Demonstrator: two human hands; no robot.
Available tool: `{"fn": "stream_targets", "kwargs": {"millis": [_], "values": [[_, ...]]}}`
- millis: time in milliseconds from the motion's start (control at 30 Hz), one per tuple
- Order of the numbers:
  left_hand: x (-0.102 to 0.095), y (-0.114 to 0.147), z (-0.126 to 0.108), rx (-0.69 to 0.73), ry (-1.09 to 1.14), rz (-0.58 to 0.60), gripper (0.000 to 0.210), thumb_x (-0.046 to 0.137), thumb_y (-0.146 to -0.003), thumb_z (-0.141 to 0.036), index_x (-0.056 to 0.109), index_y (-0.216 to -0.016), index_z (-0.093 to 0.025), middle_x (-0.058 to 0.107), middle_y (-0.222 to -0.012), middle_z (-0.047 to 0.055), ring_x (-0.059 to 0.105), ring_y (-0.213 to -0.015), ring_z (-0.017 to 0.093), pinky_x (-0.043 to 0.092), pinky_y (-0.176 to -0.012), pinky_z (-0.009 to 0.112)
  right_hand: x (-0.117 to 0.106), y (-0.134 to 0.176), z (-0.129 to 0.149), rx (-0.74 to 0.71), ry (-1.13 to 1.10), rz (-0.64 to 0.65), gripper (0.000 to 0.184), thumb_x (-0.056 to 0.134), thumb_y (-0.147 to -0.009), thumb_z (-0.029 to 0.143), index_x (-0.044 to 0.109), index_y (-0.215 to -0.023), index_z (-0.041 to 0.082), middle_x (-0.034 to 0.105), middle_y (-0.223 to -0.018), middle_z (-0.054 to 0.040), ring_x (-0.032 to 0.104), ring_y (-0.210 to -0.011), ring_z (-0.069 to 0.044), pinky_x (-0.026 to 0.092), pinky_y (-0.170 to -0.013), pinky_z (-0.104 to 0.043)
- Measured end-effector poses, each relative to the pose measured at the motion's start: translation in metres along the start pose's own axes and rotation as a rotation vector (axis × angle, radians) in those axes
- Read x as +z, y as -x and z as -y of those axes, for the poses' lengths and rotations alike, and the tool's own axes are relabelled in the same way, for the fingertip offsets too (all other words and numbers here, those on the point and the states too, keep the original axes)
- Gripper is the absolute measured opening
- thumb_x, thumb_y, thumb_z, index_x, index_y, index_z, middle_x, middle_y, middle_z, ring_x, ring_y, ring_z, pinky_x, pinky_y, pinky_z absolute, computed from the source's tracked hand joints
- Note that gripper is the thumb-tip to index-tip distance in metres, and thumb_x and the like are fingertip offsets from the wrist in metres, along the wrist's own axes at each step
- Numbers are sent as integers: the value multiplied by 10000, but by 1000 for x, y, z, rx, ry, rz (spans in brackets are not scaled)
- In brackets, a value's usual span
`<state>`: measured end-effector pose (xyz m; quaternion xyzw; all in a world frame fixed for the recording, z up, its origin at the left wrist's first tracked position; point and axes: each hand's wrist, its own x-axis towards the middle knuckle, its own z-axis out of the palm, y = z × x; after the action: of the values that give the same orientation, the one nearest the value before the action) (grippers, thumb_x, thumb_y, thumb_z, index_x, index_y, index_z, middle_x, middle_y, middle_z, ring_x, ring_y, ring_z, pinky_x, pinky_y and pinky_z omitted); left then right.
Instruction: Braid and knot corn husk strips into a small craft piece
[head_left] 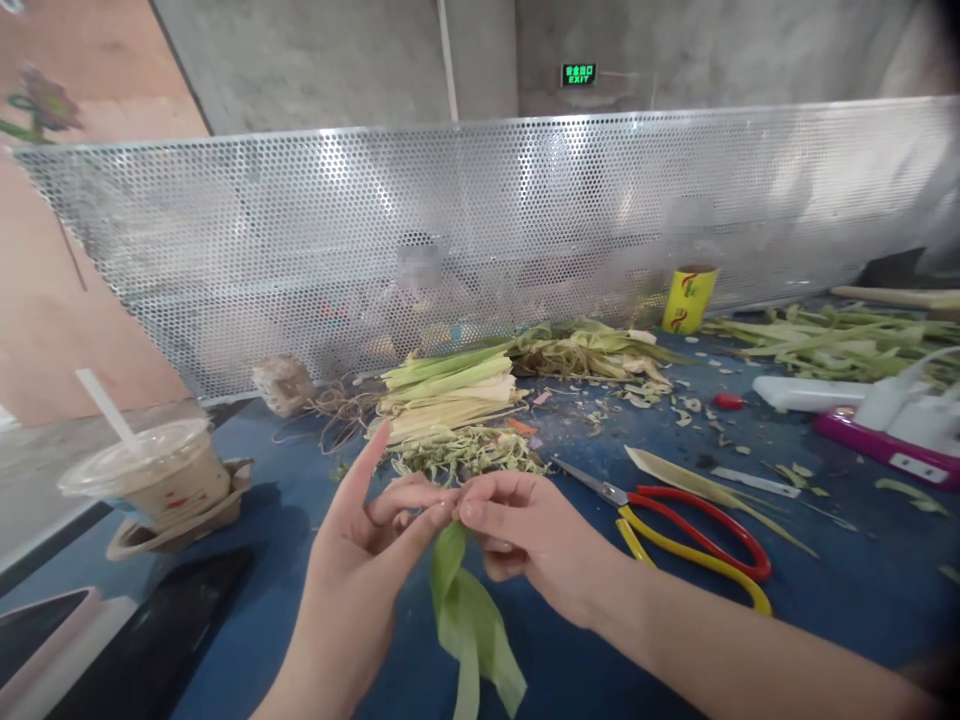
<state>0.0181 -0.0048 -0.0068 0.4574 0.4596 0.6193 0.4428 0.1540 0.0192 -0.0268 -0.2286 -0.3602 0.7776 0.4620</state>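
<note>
A strip of green corn husk (469, 615) hangs down from the fingertips of both my hands, its lower end split into loose tails. My left hand (367, 545) pinches its top between thumb and fingers, with the index finger pointing up. Meeting it there, my right hand (517, 520) is closed in a pinch on the same top end. The fingers hide how that end is folded. Just beyond them lie a stack of pale and green husks (450, 390) and a heap of small curled green scraps (465, 452). Scissors (660, 515) with red and yellow handles rest right of my right hand.
A lidded drink cup (157, 475) with a straw stands in a carton holder at left, near a black phone (157, 640). At right are a purple power strip (892, 445), a yellow roll (688, 300) and more husks (847, 340). A perforated metal screen (337, 250) edges the table.
</note>
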Motion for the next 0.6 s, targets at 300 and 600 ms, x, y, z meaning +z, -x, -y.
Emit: {"fn": "stream_targets", "kwargs": {"millis": [300, 600], "values": [[-9, 6, -12, 307, -180, 137, 861, 729, -622, -147, 285, -1342, -310, 652, -528, -48, 578, -810, 170, 402, -926, 351, -5, 2, 18, 84, 87, 249, 162, 751, -602, 200, 598, -581, 149, 449, -383, 75, 314, -314, -20, 161, -295, -144], [-6, 6, -13, 92, -162, 67, 685, 740, -615, -256, 426, -1224, -274, 637, -524, -42, 575, -838, 182, 431, -877, 332, -10, 1, 22, -163, 218, 385, 175, 720, -577, 28, 601, -556, 155, 621, -640, 44, 568, -568, -43, 417, -507, -158]]}}
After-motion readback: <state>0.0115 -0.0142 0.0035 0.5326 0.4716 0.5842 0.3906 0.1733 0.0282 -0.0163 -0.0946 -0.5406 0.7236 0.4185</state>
